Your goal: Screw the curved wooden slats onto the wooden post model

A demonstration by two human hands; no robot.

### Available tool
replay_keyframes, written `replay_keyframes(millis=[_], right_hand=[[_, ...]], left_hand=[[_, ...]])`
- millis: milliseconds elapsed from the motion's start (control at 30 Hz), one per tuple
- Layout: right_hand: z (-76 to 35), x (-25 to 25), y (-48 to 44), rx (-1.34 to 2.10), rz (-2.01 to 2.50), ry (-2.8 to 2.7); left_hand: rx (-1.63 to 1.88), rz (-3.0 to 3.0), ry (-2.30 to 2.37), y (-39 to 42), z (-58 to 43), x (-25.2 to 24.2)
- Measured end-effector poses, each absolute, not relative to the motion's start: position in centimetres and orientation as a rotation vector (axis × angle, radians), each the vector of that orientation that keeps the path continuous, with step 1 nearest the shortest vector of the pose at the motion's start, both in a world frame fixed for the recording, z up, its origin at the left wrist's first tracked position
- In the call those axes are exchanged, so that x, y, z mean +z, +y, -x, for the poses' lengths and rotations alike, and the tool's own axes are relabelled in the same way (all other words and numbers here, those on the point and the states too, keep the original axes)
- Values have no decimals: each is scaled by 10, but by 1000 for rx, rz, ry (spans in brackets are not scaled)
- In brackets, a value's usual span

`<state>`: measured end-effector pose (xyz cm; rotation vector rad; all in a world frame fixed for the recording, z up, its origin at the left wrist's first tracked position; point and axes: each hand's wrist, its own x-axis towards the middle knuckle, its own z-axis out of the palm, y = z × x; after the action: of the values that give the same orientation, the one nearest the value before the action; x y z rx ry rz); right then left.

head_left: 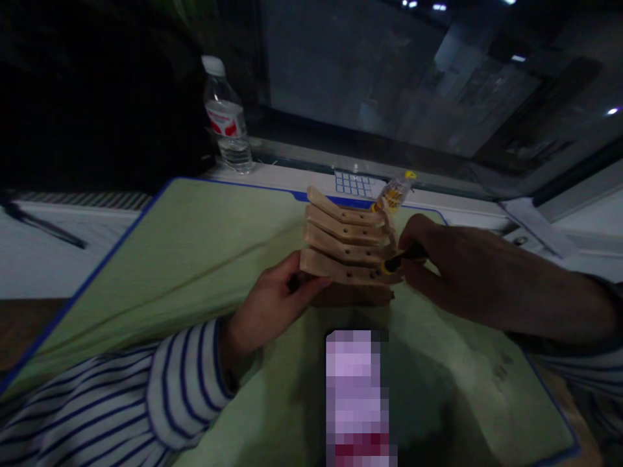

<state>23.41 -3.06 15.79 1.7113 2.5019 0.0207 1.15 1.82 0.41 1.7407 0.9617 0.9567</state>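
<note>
A wooden rack (335, 259) of several bent slats with round holes stands in the middle of the table. My left hand (272, 298) is closed on the near slat's left end, thumb in front. At the rack's right end, my right hand (448, 272) is closed around a short black-and-yellow tool (395, 262) that looks like a screwdriver. The tool's yellow end meets the near slat beside its holes; its tip cannot be made out. Below the near slat shows a darker wooden strip (355, 296).
A phone (357, 389) with a blurred-out screen lies in front of the rack. Behind stand a water bottle (228, 120) and a small clear container (395, 191) with a yellow cap. A blue-edged green mat (195, 246) covers the table before a dark window.
</note>
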Motion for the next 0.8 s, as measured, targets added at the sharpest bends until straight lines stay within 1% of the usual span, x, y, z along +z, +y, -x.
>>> replay_keyframes(millis=[200, 300, 567, 800], right_hand=[[-241, 167, -24, -180, -1583, 2570], [-246, 169, -19, -228, -1512, 2577], [-257, 164, -11, -97, -1383, 2659], [-253, 164, -12, -173, -1398, 2624]], left_hand=[[931, -1703, 979, 18, -13, 5], [931, -1685, 972, 17, -13, 6], [925, -1701, 934, 19, -12, 1], [866, -1732, 976, 17, -10, 3]])
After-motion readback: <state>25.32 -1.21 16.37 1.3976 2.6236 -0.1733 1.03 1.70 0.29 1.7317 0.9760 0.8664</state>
